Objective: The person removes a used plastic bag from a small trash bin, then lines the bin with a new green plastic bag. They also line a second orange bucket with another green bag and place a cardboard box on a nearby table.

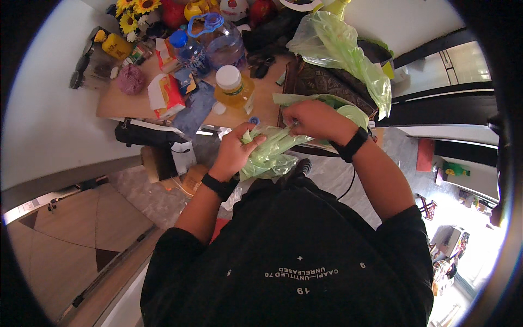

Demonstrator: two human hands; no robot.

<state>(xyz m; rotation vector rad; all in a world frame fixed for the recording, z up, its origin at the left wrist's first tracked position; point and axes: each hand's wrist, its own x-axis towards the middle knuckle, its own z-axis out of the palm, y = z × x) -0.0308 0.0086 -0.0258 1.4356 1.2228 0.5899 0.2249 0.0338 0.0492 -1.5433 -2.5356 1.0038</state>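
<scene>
A thin, translucent green plastic bag (pixel 275 158) hangs crumpled between my hands at the table's front edge. My left hand (pixel 234 152) grips its left part, thumb and fingers closed on the film. My right hand (pixel 316 121) is closed in a pinch on the bag's other end, partly hiding it. Beside the right wrist lies more pale green plastic (pixel 354 114), curved like a roll. Just above the left fingertips is a small blue cap (pixel 254 120). Behind the hands stands a jar of yellow liquid (pixel 238 97) with a white lid.
On the wooden table (pixel 267 98) stand a large clear jug (pixel 226 52) with a blue handle and a blue-capped bottle (pixel 190 52). Red and white packets (pixel 166 97) lie at left. Another green bag (pixel 348 54) drapes over a dark patterned case (pixel 327 82).
</scene>
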